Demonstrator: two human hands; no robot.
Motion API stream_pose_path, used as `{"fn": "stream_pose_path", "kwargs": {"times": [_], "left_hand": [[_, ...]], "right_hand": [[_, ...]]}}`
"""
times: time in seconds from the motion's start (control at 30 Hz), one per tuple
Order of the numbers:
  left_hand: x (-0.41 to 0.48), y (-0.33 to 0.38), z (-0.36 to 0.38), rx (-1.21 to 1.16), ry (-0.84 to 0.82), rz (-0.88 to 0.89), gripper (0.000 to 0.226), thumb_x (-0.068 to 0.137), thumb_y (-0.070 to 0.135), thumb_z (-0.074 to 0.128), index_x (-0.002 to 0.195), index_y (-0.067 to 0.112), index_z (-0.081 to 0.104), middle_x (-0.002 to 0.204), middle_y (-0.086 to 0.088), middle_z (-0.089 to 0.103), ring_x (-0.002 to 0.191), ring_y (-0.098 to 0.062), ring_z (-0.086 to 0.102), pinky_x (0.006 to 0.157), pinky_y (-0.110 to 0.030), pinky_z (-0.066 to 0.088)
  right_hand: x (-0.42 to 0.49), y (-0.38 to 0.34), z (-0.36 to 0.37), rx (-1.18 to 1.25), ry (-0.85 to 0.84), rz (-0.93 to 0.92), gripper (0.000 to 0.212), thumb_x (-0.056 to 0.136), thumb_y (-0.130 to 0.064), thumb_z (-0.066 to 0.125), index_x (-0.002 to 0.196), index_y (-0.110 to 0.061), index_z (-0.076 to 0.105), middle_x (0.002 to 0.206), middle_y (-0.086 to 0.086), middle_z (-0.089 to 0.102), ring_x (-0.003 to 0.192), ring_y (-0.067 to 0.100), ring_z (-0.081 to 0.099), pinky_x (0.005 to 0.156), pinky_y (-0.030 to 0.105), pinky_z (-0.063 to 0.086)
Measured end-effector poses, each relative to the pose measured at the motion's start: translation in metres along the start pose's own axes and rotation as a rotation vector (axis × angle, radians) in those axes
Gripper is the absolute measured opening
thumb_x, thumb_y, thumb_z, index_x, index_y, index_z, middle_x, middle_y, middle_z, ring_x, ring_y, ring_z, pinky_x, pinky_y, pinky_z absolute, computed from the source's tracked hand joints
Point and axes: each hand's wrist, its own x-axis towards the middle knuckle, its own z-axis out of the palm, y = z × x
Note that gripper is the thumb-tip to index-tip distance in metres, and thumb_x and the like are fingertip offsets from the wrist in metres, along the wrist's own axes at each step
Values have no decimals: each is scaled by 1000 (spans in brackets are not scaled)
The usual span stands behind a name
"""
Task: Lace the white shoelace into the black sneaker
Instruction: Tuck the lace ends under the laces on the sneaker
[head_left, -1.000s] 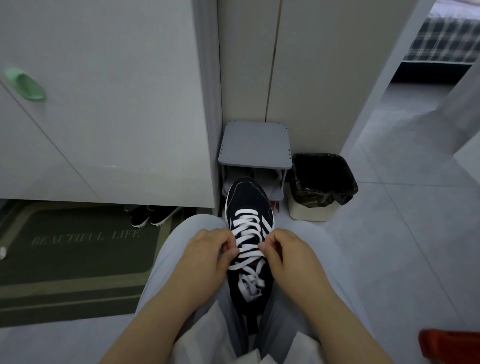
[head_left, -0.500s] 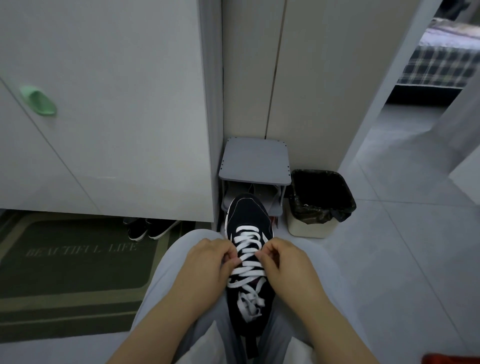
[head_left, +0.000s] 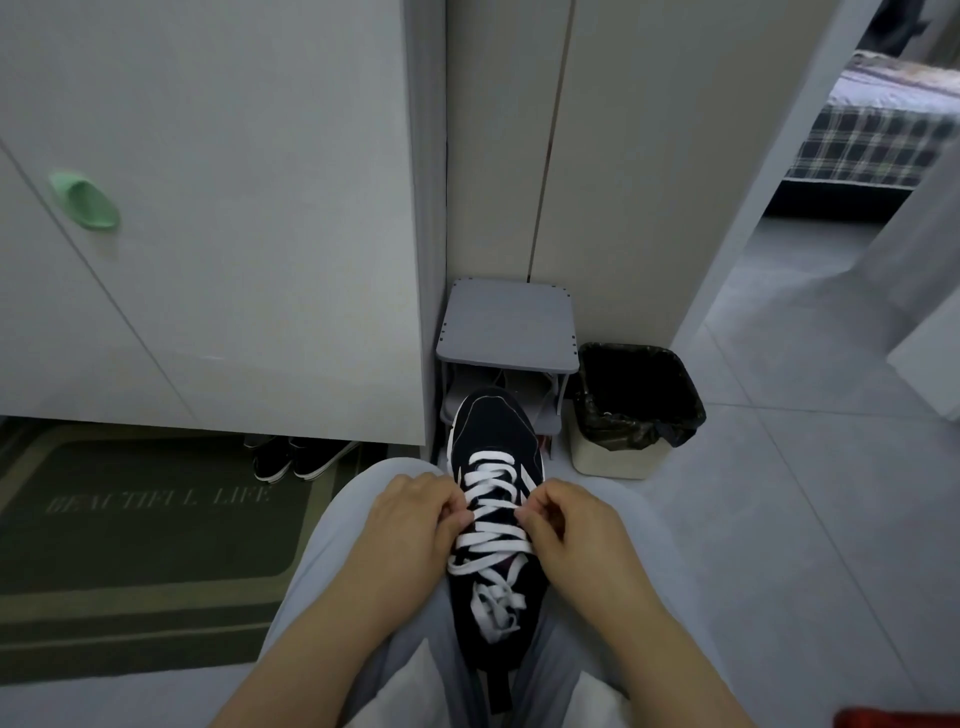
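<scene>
Left hand (head_left: 415, 514) and right hand (head_left: 563, 519) pinch the limp, flat white shoelace (head_left: 493, 525) mid-sneaker (head_left: 493, 436); probably best gripped near an eyelet.

Grey shoe rack (head_left: 506, 327) beside lined bin (head_left: 639, 400) — green doormat (head_left: 145, 525) left.

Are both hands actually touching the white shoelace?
Touching. The head view shows the left hand and the right hand pinching the white shoelace at opposite edges of the black sneaker.
</scene>
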Motion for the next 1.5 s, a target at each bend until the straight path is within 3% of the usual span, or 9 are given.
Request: {"fn": "stream_pose_path", "kwargs": {"times": [0.17, 0.3, 0.4, 0.5, 0.6, 0.8, 1.13, 1.33, 1.5], "left_hand": [[10, 0, -3, -171, 89, -49, 14, 85, 17, 60, 76, 25, 53, 72, 12, 54, 74, -6, 50, 64, -16, 33], [17, -2, 3, -14, 36, 1, 17, 86, 24, 59, 72, 25, 51, 67, 15, 49, 73, -11, 47, 67, -23, 32], [17, -6, 5, -16, 31, 5, 26, 88, 25, 53, 66, 34, 41, 69, 14, 48, 75, -12, 45, 69, -24, 31], [16, -5, 5, -78, 68, -29, 31, 89, 18, 54, 66, 35, 40, 72, 11, 49, 76, -11, 45, 66, -20, 30], [21, -1, 5, -201, 182, -93, 19, 88, 19, 55, 73, 28, 49, 75, 9, 54, 74, -9, 49, 63, -17, 34], [29, 1, 9, 7, 75, -61, 24, 89, 28, 54, 69, 31, 42, 79, 8, 51, 79, -9, 42, 67, -20, 30], [27, 1, 10, -50, 66, -68, 31, 90, 20, 50, 67, 33, 34, 75, 9, 47, 74, -7, 43, 64, -21, 29], [24, 5, 10, 14, 59, -69, 29, 93, 22, 45, 69, 32, 32, 80, 7, 47, 75, -11, 42, 65, -23, 26], [22, 3, 9, 29, 94, -98, 30, 93, 23, 46, 69, 34, 31, 80, 6, 50, 77, -13, 44, 67, -25, 29]], "right_hand": [[12, -6, -8, 224, -32, 149, 16, 83, -35, 64, 75, -21, 63, 71, 2, 66, 67, 17, 63, 66, 30, 54], [19, -9, -1, -23, -28, 51, 13, 88, -31, 58, 80, -21, 56, 74, -8, 60, 67, 5, 54, 62, 18, 43], [17, -6, 2, -69, -13, -13, 15, 92, -26, 54, 78, -20, 51, 71, -11, 52, 64, 2, 47, 58, 13, 36], [17, -4, 1, -33, 3, -7, 16, 91, -29, 55, 78, -20, 54, 74, -8, 57, 66, 4, 50, 58, 13, 38], [24, -5, 1, 93, 73, 34, 17, 86, -34, 60, 74, -23, 57, 72, -6, 59, 62, 5, 51, 58, 13, 40], [30, -5, 8, 14, 36, 12, 11, 88, -27, 59, 80, -22, 55, 76, -8, 55, 64, 4, 48, 58, 10, 38], [37, -8, 11, 179, 85, -1, 8, 89, -28, 57, 81, -26, 57, 82, -7, 57, 71, 5, 51, 65, 14, 42], [44, -8, 18, 86, -18, 17, 10, 92, -20, 52, 83, -23, 53, 87, -10, 46, 72, 2, 46, 69, 17, 38], [40, -5, 13, 187, 80, 28, 17, 90, -18, 55, 77, -29, 51, 87, -8, 52, 73, 3, 50, 65, 10, 38]]}}
